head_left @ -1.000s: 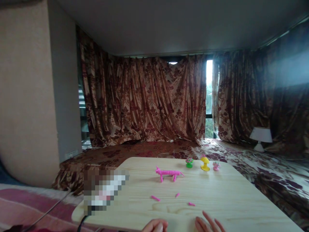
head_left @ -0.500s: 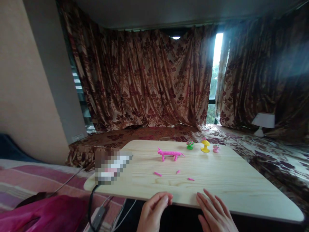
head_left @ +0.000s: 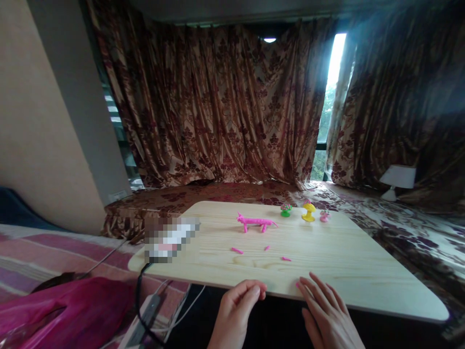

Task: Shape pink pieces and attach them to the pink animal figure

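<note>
My left hand [head_left: 236, 310] rests at the near edge of a pale wooden table [head_left: 363, 271], its fingers loosely curled with nothing in them. My right hand [head_left: 327, 315] lies beside it, fingers spread flat over the table's edge. Farther out on the table stands a pink clay animal figure [head_left: 255, 222]. Three small pink clay bits [head_left: 265, 251] lie between it and my hands. Near the far edge stand a green figure [head_left: 286, 210], a yellow figure [head_left: 308, 212] and a small pink figure [head_left: 324, 216].
A blurred object [head_left: 170, 238] sits on the table's left corner, with a black cable [head_left: 140, 300] hanging from it. A magenta bag [head_left: 72, 310] lies at lower left. Patterned curtains [head_left: 218, 106] hang behind; a white lamp [head_left: 397, 180] stands at right.
The view has tilted downward, bringing more of both hands and the table's near edge into sight. The hands keep their places at the edge; the clay pieces have not moved.
</note>
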A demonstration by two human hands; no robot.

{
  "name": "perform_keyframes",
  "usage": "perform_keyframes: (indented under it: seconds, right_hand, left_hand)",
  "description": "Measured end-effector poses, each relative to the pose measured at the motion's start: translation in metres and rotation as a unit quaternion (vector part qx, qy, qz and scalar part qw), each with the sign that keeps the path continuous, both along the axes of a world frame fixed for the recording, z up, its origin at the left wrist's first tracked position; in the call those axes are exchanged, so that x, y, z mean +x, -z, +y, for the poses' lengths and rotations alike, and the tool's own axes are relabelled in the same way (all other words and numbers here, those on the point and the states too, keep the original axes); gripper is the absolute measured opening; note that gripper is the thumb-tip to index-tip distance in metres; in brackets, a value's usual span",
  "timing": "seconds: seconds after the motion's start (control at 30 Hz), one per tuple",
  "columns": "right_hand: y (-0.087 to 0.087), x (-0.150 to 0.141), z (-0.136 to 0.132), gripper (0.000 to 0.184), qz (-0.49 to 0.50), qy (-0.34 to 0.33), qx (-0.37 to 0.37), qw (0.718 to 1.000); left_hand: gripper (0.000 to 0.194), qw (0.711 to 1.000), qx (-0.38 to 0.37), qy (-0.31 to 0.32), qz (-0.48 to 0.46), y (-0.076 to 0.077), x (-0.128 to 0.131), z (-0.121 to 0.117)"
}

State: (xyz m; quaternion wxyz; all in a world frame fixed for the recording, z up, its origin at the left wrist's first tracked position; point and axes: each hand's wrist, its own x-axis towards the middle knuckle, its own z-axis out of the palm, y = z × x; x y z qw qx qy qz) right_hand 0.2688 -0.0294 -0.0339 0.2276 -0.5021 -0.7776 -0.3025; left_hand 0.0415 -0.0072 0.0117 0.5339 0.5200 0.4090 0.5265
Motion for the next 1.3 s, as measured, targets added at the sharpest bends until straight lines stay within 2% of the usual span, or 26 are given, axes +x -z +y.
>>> perform_keyframes:
  seconds: [0.1,0.2,0.3,0.5,0.6,0.73,0.87,1.03,1.17,1.3]
  right_hand:
    - [-0.008,-0.004,0.002,0.042,0.018,0.007,-0.049,0.999]
    - [-0.011,-0.007,0.008,0.043,0.023,0.014,-0.073,0.997]
    - [-0.007,-0.004,0.005,0.046,0.008,0.008,-0.062,0.998]
    - [-0.006,-0.003,-0.001,0.054,-0.013,0.019,-0.063,0.998]
    - [-0.009,-0.007,0.006,0.054,-0.005,0.036,-0.074,0.997]
    - [-0.005,-0.005,0.005,0.055,-0.022,0.03,-0.052,0.998]
    - [-0.003,-0.004,-0.002,0.059,-0.035,0.029,-0.049,0.998]
    - [-0.007,-0.011,0.007,0.054,-0.01,0.044,-0.07,0.997]
    - [-0.005,-0.008,0.004,0.057,-0.002,0.022,-0.056,0.998]
    - [-0.005,-0.005,-0.003,0.055,0.013,0.015,-0.062,0.998]
  left_hand:
    - [0.025,1.0,0.008,0.008,0.014,-0.004,0.002,-0.003]
    - [0.025,1.0,0.01,-0.011,0.016,-0.007,-0.001,-0.003]
    - [0.024,1.0,0.004,-0.016,0.016,-0.004,-0.004,-0.001]
    - [0.025,0.999,0.006,0.042,0.031,0.004,-0.002,-0.001]
    - [0.025,0.999,0.008,0.02,0.025,0.0,-0.003,-0.002]
    - [0.024,1.0,0.003,-0.02,0.009,-0.005,-0.003,-0.002]
    - [0.024,1.0,-0.006,-0.006,0.007,-0.005,0.001,-0.004]
    - [0.024,1.0,-0.002,-0.002,0.005,-0.003,-0.001,-0.004]
    - [0.023,1.0,0.0,-0.014,0.004,-0.002,-0.004,-0.001]
    - [0.024,1.0,-0.002,0.009,0.005,0.0,0.0,-0.002]
